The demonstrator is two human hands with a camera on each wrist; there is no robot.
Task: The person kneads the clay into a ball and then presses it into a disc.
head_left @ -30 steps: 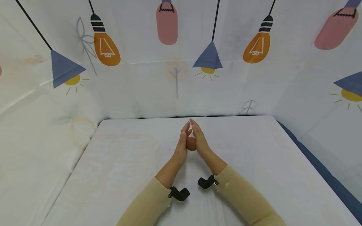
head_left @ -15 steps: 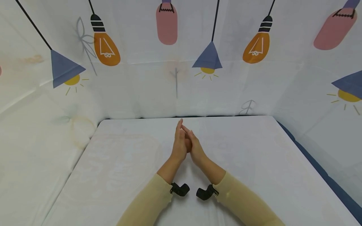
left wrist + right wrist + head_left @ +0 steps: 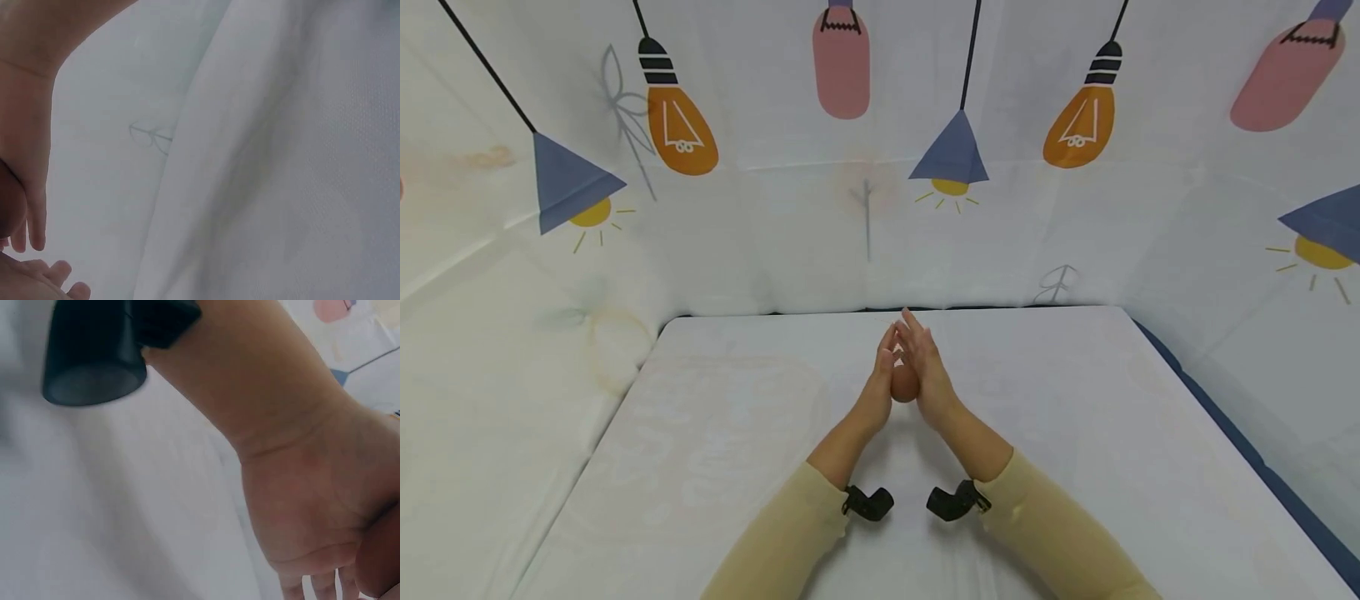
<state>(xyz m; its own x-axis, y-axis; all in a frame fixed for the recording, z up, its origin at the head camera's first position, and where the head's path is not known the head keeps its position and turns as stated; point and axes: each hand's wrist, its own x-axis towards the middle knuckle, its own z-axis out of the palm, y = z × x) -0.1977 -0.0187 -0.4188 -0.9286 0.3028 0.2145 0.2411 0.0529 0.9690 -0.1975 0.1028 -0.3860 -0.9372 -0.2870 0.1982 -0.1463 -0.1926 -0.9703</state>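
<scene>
At far left, a blue lamp print (image 3: pixel 572 183) is seen on the white cloth backdrop (image 3: pixel 760 233). Below, the white tabletop (image 3: pixel 722 467) is crossed by the left sleeve (image 3: pixel 782 533), angled inward; a black wrist device (image 3: pixel 870 504) is worn at its cuff. Left hand (image 3: pixel 874 396): palm turned inward, fingers extended and aimed toward the far table edge, one side of a brown ball (image 3: pixel 905 385) pressed by the palm. Ball is held between the two palms, near the middle of the table's width, in its far half. Outline rounded; in the head view the visible part is slightly taller than wide, lying along the line of the hands. Far end partly covered by fingers, so pointing direction and long axis cannot be told; ball cut off by the frame edge in both wrist views. Right hand (image 3: pixel 934 383): fingers likewise extended, other side of ball pressed by the palm, fingertips converged with the left's beyond the ball. Further right, a second wrist device (image 3: pixel 952 502) is fixed at the right sleeve (image 3: pixel 1060 533). At far right, a dark blue strip (image 3: pixel 1240 437) is seen along the table's side.
</scene>
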